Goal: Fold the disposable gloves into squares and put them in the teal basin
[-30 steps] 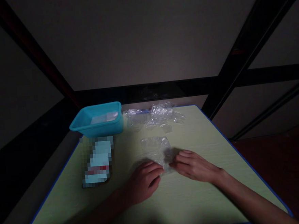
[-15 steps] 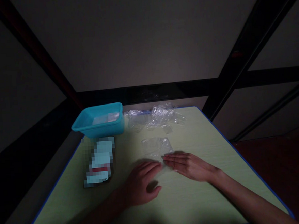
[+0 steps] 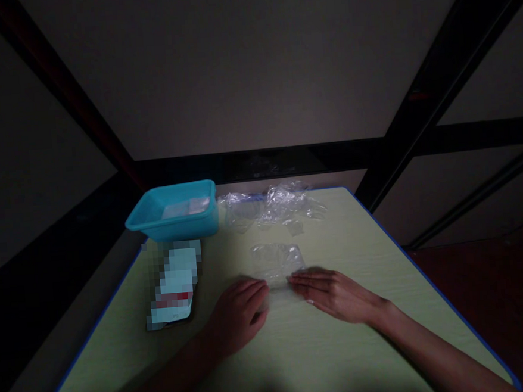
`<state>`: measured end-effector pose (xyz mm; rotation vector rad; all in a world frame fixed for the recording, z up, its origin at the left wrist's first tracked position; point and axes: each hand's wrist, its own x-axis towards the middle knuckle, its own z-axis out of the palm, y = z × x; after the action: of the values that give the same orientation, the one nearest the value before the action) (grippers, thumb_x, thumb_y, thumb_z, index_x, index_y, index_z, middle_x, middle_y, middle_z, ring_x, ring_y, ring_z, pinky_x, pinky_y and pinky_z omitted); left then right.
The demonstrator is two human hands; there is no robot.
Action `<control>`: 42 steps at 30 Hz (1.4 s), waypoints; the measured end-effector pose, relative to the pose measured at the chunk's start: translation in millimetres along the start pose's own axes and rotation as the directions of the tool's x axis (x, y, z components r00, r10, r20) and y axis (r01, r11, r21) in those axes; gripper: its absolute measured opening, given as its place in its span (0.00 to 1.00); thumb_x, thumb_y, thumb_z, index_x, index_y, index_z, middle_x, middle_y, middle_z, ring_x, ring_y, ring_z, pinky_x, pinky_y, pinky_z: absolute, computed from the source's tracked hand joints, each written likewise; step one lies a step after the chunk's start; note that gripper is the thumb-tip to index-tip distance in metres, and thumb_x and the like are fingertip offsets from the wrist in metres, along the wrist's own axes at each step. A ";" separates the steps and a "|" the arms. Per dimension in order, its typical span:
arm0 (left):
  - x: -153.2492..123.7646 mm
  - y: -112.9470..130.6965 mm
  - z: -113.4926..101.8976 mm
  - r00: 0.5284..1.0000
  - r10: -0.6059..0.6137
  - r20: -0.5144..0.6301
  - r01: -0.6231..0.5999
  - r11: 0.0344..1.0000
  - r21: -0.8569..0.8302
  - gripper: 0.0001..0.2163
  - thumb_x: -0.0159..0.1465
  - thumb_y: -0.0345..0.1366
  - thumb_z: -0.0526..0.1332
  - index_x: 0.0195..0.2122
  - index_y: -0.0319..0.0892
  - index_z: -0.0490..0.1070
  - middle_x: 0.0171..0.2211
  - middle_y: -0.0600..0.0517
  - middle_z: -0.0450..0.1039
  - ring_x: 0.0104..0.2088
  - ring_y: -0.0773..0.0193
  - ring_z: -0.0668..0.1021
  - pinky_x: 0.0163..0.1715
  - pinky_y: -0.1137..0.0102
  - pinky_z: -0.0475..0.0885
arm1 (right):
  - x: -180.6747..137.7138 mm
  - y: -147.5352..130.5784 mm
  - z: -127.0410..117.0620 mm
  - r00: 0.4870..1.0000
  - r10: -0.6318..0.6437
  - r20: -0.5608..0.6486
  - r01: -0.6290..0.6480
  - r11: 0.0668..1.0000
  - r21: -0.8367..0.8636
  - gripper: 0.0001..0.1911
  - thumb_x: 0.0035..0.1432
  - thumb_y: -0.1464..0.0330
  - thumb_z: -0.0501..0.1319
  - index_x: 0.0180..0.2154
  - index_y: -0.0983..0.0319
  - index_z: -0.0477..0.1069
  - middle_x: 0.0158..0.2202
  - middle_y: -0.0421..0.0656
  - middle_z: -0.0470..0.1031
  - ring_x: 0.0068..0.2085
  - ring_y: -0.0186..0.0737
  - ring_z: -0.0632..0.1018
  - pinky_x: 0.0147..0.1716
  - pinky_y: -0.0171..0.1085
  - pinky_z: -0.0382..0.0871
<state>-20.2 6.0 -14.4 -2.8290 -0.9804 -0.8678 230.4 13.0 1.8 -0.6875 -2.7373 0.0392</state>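
A clear plastic bag (image 3: 277, 260) lies roughly flat on the table in front of me. My right hand (image 3: 333, 292) rests on its lower right part, fingers stretched out together and pressed flat. At the bag's lower left edge are the fingertips of my left hand (image 3: 242, 311); its fingers are extended and slightly bent, with the thumb drawn in close below them. Neither hand visibly grips the film. The bag's near edge is faint and partly covered by my fingers.
A pale green table (image 3: 371, 355) with a blue edge stands against a panelled wall. At its back left sits a turquoise plastic basket (image 3: 181, 228) with whitish flat packets inside. Crumpled clear plastic bags (image 3: 288, 200) lie along the back. A phone-like object (image 3: 175, 282), pixelated, lies on the left.
My left hand has slid left, away from the right hand, and its thumb has come closer to the fingers. The right hand and the bag have shifted slightly right in view.
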 end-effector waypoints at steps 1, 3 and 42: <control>0.7 -0.2 -0.5 1.000 0.005 0.000 -0.005 1.000 0.006 0.12 0.58 0.28 0.55 0.43 0.39 0.69 0.39 0.45 0.76 0.38 0.57 0.77 0.39 0.63 0.74 | 0.2 -0.3 -0.2 1.000 -0.004 -0.002 0.004 1.000 -0.002 0.17 0.65 0.71 0.46 0.49 0.70 0.68 0.50 0.52 0.72 0.51 0.42 0.73 0.49 0.41 0.70; 2.3 -0.5 -1.2 1.000 0.018 0.002 -0.018 1.000 0.018 0.10 0.60 0.27 0.54 0.42 0.38 0.70 0.38 0.45 0.77 0.37 0.58 0.77 0.38 0.63 0.74 | 0.6 -0.9 -0.5 1.000 -0.009 -0.009 0.009 1.000 -0.004 0.17 0.65 0.71 0.47 0.48 0.70 0.68 0.48 0.53 0.73 0.49 0.43 0.74 0.47 0.42 0.71; 87.7 -72.5 1.7 0.335 -0.272 0.902 0.915 0.324 -0.242 0.10 0.45 0.40 0.63 0.21 0.37 0.70 0.26 0.47 0.77 0.28 0.61 0.76 0.23 0.76 0.65 | 26.8 44.0 18.5 0.464 0.816 0.345 -0.613 0.014 0.790 0.09 0.46 0.68 0.61 0.20 0.61 0.61 0.14 0.35 0.70 0.18 0.33 0.74 0.19 0.31 0.69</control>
<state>-4.5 114.0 18.0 -3.4766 -2.7366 0.1713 222.4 65.3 -12.3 -1.5213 -1.3896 1.3914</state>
